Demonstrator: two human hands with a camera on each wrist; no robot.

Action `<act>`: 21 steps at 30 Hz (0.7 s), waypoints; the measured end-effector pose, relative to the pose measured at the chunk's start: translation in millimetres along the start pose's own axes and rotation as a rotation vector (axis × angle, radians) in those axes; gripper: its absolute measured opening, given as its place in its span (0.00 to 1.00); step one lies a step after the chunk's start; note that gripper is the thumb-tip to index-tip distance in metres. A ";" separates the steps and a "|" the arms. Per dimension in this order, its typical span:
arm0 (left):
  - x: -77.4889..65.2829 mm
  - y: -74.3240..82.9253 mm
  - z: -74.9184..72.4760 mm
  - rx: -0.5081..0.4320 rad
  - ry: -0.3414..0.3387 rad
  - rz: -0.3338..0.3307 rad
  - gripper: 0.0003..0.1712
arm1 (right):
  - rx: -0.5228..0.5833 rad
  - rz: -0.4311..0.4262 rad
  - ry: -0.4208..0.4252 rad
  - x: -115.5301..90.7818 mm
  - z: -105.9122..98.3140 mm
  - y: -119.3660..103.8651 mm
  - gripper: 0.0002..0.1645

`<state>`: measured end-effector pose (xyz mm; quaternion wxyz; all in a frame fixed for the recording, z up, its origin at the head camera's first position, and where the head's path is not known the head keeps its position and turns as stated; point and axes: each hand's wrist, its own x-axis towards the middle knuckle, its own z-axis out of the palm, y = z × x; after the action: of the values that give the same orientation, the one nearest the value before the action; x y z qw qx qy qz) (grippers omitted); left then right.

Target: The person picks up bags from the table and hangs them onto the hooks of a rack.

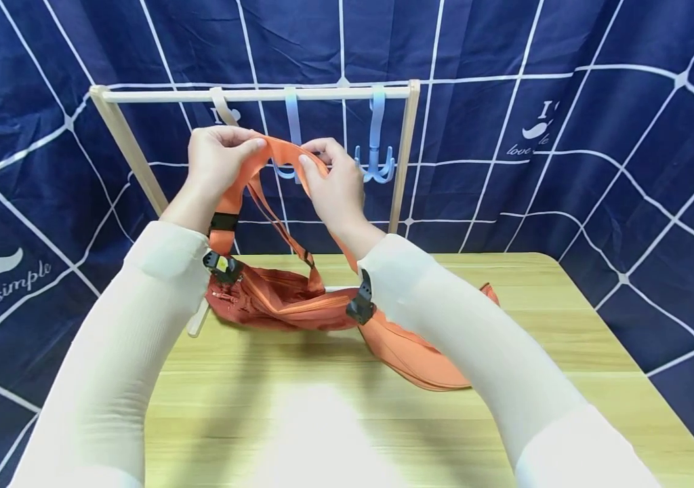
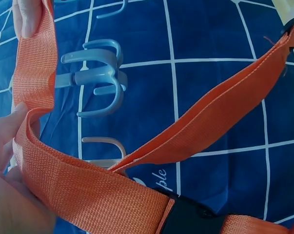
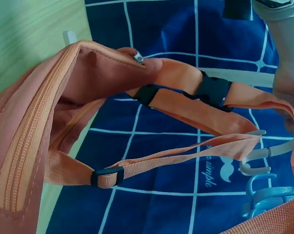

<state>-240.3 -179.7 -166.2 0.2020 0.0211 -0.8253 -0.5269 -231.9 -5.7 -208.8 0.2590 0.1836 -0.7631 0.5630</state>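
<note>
Both hands hold up a wide orange strap (image 1: 286,150) in front of a hanging rack. My left hand (image 1: 215,159) pinches the strap between thumb and fingers, and my right hand (image 1: 337,183) pinches it a short way to the right. Between them the strap arches upward. A black buckle (image 2: 193,219) sits on the strap below the left hand. Under the hands the strap's rust-red waist bag (image 1: 280,305) rests at the table's back, its zipper (image 3: 27,141) showing in the right wrist view. A second, narrower strap length (image 3: 176,153) with a black slider (image 3: 107,177) rises from the bag.
The wooden rack (image 1: 404,163) carries a beige hook (image 1: 223,105) and blue hooks (image 1: 375,149) on its top bar. A lighter orange bag section (image 1: 420,356) lies on the wooden table (image 1: 566,325) under the right forearm. Blue grid-patterned curtain (image 1: 475,41) surrounds the table.
</note>
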 end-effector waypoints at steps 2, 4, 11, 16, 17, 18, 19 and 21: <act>3.1 0.2 1.6 -0.003 0.009 0.006 0.16 | -0.012 0.011 0.014 1.5 2.4 -0.4 0.09; 5.6 0.5 3.0 -0.005 0.016 0.007 0.15 | -0.026 0.024 0.028 3.1 3.8 -1.0 0.09; 11.4 4.6 9.5 -0.004 0.054 0.016 0.16 | -0.102 0.060 0.070 9.4 3.9 -0.8 0.10; 12.5 4.5 14.0 -0.003 0.046 0.011 0.16 | -0.115 0.080 0.093 11.2 2.6 2.3 0.10; 12.4 3.9 14.9 0.002 0.043 0.010 0.16 | -0.116 0.088 0.098 10.9 2.9 3.1 0.10; 12.4 2.7 15.7 0.009 0.040 0.013 0.16 | -0.117 0.096 0.102 10.4 3.3 4.0 0.10; 12.4 1.6 16.6 0.014 0.035 0.015 0.16 | -0.117 0.105 0.105 9.9 4.2 5.3 0.10; 12.7 -1.1 18.3 0.025 0.031 0.017 0.16 | -0.117 0.120 0.113 8.4 6.2 7.6 0.10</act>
<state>-258.6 -167.6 -169.9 0.2189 0.0248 -0.8287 -0.5145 -244.1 -9.3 -211.0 0.2779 0.0898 -0.7885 0.5413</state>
